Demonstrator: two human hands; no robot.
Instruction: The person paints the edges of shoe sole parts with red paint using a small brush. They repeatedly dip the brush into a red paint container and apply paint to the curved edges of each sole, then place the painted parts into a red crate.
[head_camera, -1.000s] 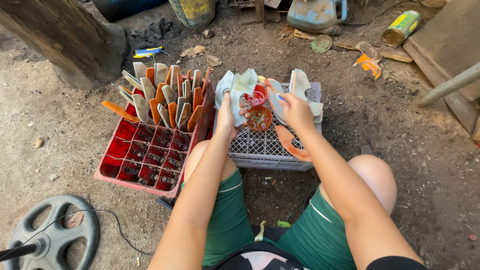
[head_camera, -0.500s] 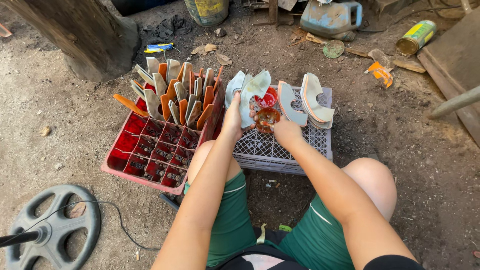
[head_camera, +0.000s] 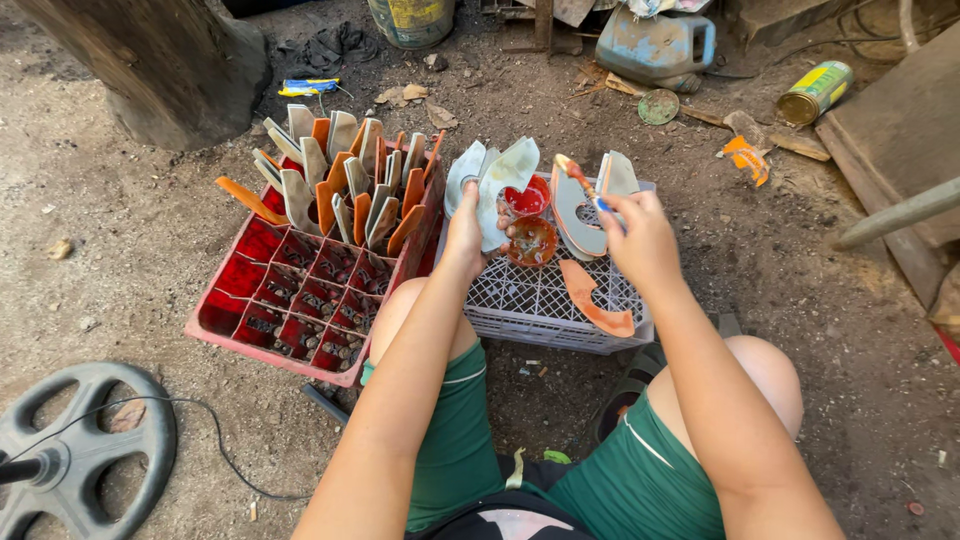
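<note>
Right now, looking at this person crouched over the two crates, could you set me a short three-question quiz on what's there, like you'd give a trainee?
1. True or false: the red divided crate has shoe-sole pieces standing in every compartment.
2. Which hand touches a pale sole piece standing in the grey mesh crate: left hand or right hand?
3. What lies flat on the grey mesh crate nearest the person?
A) a tin can
B) an orange sole piece
C) a blue jug

Key:
1. False; the near rows hold none.
2. Left hand; the right hand holds a small brush-like tool.
3. B
</note>
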